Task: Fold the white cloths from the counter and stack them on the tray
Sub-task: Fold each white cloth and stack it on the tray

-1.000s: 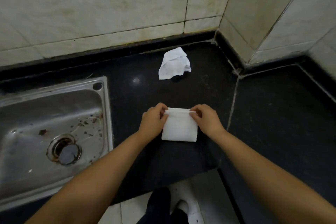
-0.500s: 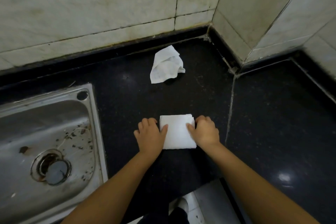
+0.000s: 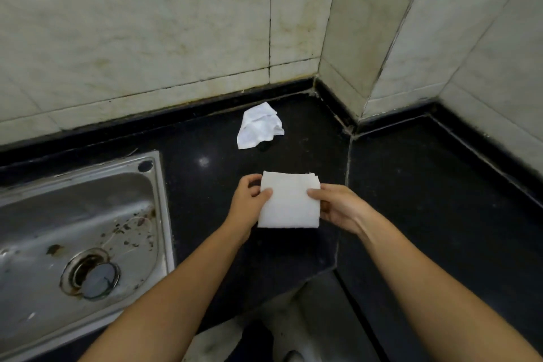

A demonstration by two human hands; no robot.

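A folded white cloth (image 3: 289, 201), a neat square, is held just above the black counter (image 3: 426, 200). My left hand (image 3: 248, 200) pinches its left edge with thumb on top. On the other side my right hand (image 3: 338, 207) grips the right edge, thumb laid over the cloth. A second white cloth (image 3: 260, 125) lies crumpled farther back, close to the wall corner. No tray is in view.
A steel sink (image 3: 73, 229) with a stained basin and drain sits to the left. Tiled walls (image 3: 147, 38) close the counter at the back and right. The counter's front edge and the floor show below my arms.
The cloth lay flat on the counter with both hands pressing its sides; now both hands grip it and it is lifted and tilted up off the counter.
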